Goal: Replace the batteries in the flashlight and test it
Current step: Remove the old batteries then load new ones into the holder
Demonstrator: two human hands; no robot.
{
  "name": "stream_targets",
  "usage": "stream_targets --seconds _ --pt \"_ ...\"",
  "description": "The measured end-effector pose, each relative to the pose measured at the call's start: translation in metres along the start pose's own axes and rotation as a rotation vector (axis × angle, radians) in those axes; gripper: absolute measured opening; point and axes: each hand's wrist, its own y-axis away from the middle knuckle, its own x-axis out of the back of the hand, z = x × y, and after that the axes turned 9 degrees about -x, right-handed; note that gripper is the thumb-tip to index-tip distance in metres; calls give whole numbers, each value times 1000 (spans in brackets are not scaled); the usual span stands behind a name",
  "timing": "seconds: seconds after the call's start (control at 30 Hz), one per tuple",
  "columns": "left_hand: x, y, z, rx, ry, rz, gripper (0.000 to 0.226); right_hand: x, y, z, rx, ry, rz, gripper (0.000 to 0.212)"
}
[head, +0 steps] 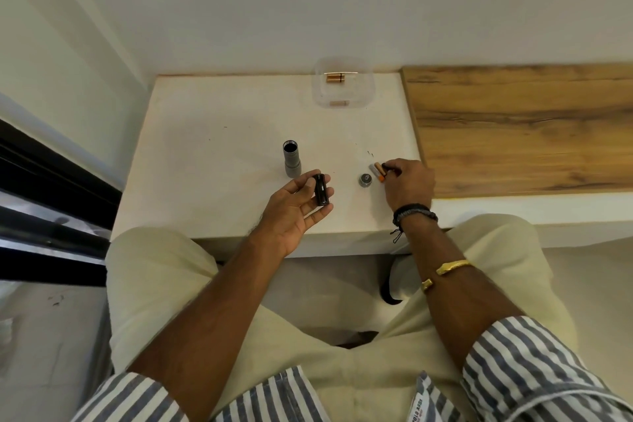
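flashlight body (291,162) stands upright near the middle of the white table (212,161), its open dark end up and its long axis vertical, just beyond the left hand (297,205). bare tabletop lies open to its left and behind it, up to the clear plastic container (343,86) of copper batteries (335,78) at the far edge. the left hand, palm up, has its fingers curled loosely around a black battery holder (322,189), whose long axis runs toward the wall. the right hand (409,183), near the table's right edge beside the wooden shelf (527,127), pinches loose batteries (377,171) at its fingertips. the round tail cap (365,179) sits on the table just left of them.
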Motion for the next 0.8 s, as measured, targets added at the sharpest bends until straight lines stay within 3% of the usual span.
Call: stream_targets --seconds 0.27,0.47,0.6,0.8 --pt "-5 1 9 -39 105 -68 31 1 2 -1 49 15 29 22" --pt "-8 -2 18 -88 156 -78 36 0 -3 -41 121 -240 10 19" --pt "-9 -5 16 -70 169 -67 32 -8 -31 -81 165 -284 -14 18" --pt "-10 -12 9 -4 183 -78 27 -29 -107 -129 290 64 -90 23"
